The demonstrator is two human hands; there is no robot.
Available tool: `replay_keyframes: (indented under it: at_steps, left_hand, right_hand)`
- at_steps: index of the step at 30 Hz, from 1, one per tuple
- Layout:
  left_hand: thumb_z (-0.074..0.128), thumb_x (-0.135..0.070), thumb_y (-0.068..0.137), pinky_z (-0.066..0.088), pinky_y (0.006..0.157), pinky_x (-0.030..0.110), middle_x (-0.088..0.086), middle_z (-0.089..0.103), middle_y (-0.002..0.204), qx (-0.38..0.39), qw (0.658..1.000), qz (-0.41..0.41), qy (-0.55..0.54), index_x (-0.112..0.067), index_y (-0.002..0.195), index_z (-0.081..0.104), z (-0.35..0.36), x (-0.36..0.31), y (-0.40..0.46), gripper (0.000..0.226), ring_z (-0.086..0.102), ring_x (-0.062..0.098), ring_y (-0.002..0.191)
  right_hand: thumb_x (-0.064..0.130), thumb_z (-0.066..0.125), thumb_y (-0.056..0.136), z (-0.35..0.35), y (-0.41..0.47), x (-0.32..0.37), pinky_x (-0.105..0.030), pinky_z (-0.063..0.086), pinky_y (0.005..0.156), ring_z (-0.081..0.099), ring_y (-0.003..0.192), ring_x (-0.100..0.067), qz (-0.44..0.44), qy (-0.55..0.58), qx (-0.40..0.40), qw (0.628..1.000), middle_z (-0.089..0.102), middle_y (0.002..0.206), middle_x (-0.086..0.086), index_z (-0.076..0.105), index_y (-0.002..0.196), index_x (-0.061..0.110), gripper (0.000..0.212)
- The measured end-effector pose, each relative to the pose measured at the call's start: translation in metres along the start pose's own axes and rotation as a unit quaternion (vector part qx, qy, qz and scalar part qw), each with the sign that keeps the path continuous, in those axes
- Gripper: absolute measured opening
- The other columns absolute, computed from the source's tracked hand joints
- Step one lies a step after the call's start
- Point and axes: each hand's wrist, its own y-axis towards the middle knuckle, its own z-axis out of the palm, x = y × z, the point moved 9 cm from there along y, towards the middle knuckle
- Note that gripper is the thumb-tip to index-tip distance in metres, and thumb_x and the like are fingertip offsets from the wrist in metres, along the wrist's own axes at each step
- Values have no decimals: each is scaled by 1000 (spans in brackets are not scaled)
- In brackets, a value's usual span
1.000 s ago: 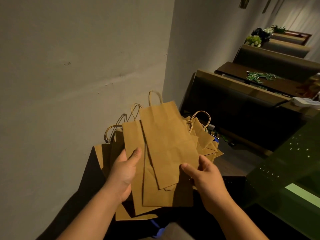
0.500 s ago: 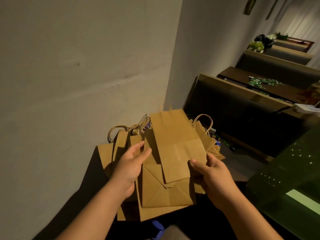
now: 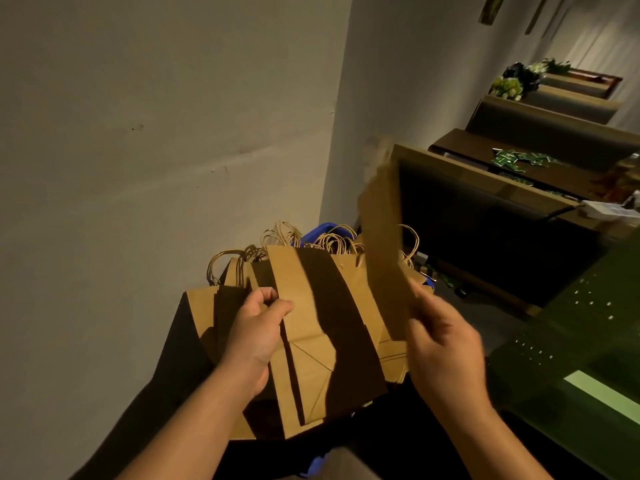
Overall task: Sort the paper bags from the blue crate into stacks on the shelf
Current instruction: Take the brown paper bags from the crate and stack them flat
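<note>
A pale wall (image 3: 156, 133) filled the left and far part of the scene, and on the right a row of dark wooden benches (image 3: 485, 209) went away into the distance, with small green packets (image 3: 512, 160) lying on a far surface and flowers (image 3: 516, 81) behind them. At the near right there was a dark green glass surface (image 3: 571, 341). In the middle, against the wall, lay the pile of brown paper bags (image 3: 311, 323) — flat, overlapping each other, with their twisted handles (image 3: 277, 237) pointing to the far side. A dark shadow fell across the top bag. Only a small part of the blue crate (image 3: 320, 232) showed behind the handles, and another blue bit showed near the bottom edge, so the pile seemed to rest in or on the crate; I could not tell which. The single paper bag (image 3: 382, 244) was lifted above the right side of the pile, standing almost on its edge and blurred. The right hand (image 3: 445, 344) held it at its near lower corner, with the fingers curled around the paper. The left hand (image 3: 258, 327) gripped the left edge of the top bags in the pile — the thumb lay on top and the fingers were bent under the edge.
</note>
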Motion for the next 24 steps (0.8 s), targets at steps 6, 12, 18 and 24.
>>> replay_keyframes:
  at_steps: [6,12,18,24]
  left_hand:
    - [51,-18,105,58,91,48,10,73,107,-25,1000,-9,-14,-25,130,54,6,6,2,26,71,28,99]
    - [48,2,103,31,121,55,-5,29,166,-59,998,17,-3,-51,156,28,-5,-1,-2,78,28,25,153]
    - [70,-19,90,27,121,59,5,39,163,-40,988,-29,-149,-36,161,22,-13,15,1,87,37,30,148]
    - [65,-31,98,41,110,45,3,57,146,24,992,10,-122,-27,159,31,1,-1,-11,71,52,26,136]
  right_hand:
    - [1,61,96,14,-17,13,-7,39,79,51,99,8,-85,-123,-13,989,50,108,32,61,131,35,49]
    - [24,61,99,7,-10,-18,-28,54,77,67,93,-3,105,230,-31,967,75,91,17,66,98,43,20]
    - [23,61,102,27,-20,-49,-35,52,71,67,84,-21,213,203,16,956,75,85,-1,75,96,19,15]
    - [21,66,99,46,-24,-61,-51,62,70,74,81,-35,249,154,87,952,76,90,-8,72,102,21,6]
